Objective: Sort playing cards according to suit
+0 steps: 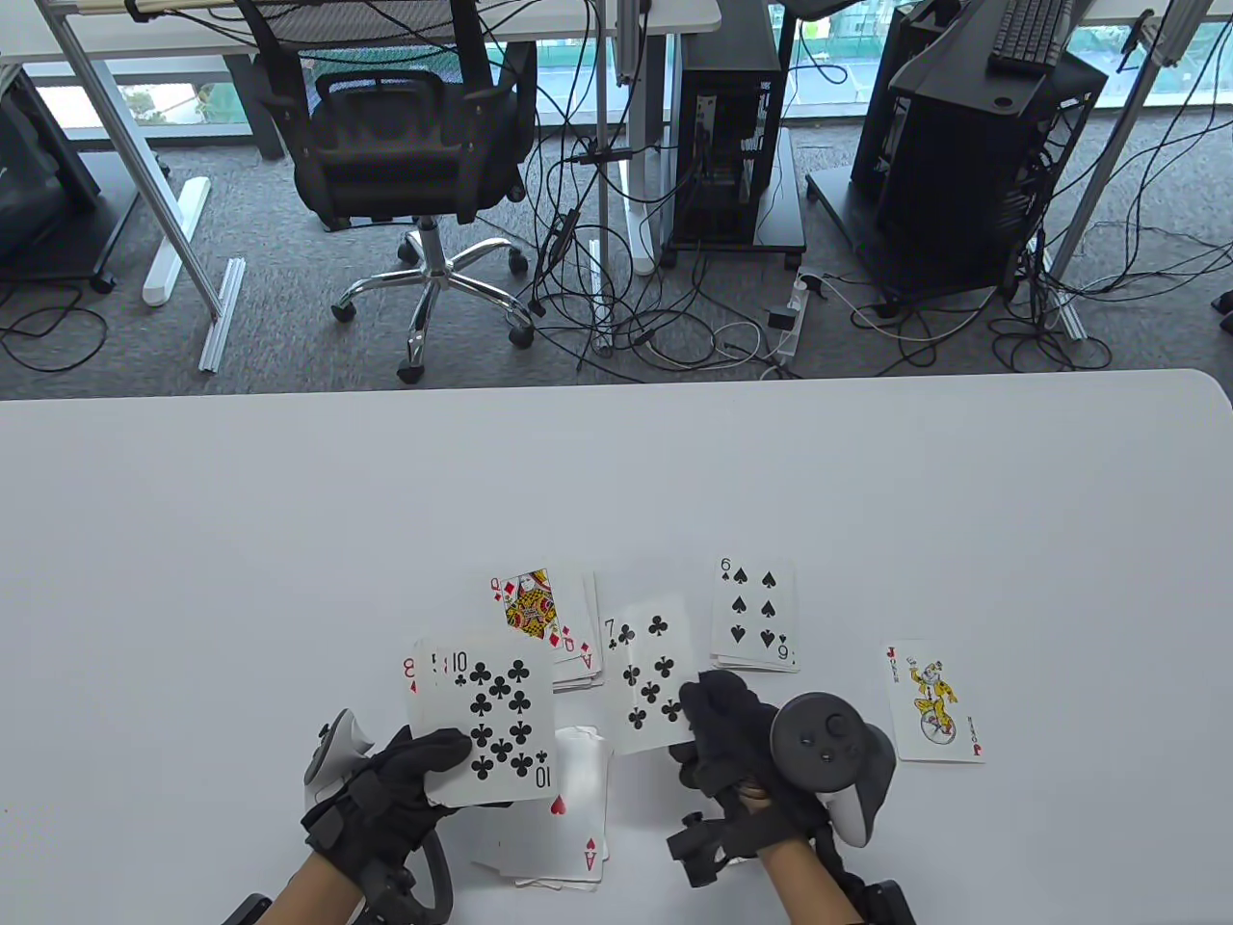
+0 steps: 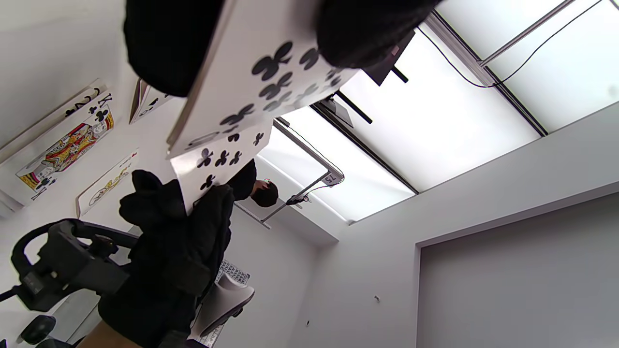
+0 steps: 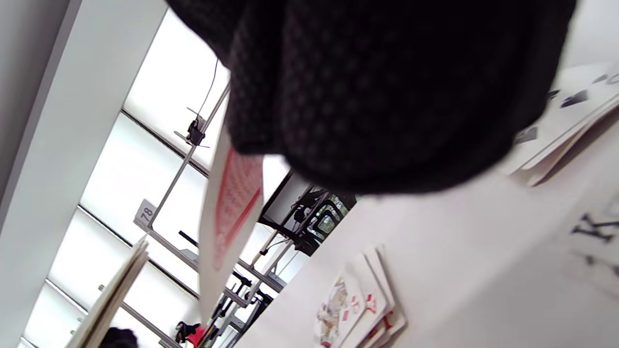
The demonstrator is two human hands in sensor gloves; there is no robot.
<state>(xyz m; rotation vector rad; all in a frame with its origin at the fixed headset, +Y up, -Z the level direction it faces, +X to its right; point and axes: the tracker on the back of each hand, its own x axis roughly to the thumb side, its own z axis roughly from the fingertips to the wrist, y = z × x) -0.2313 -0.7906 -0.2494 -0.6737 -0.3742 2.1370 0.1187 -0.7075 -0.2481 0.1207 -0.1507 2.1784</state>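
7 of clubs (image 1: 652, 674) pinched in right hand (image 1: 732, 742), deck (image 1: 482, 718) gripped by left hand (image 1: 400, 790); 7 should be laid flat on clubs pile, w/ edges squared.

Far table (image 1: 289, 482) lies bare; card piles (image 1: 753, 617) crowd the near middle.

1. left hand (image 1: 390, 785): black knitted sensor glove, black strap at the wrist, pale grey tracker (image 1: 332, 756) on its back.
2. right hand (image 1: 737, 742): matching black glove, dark grey round tracker (image 1: 828, 747) with buttons and a pale grey handle; black clamp (image 1: 703, 848) below the wrist.
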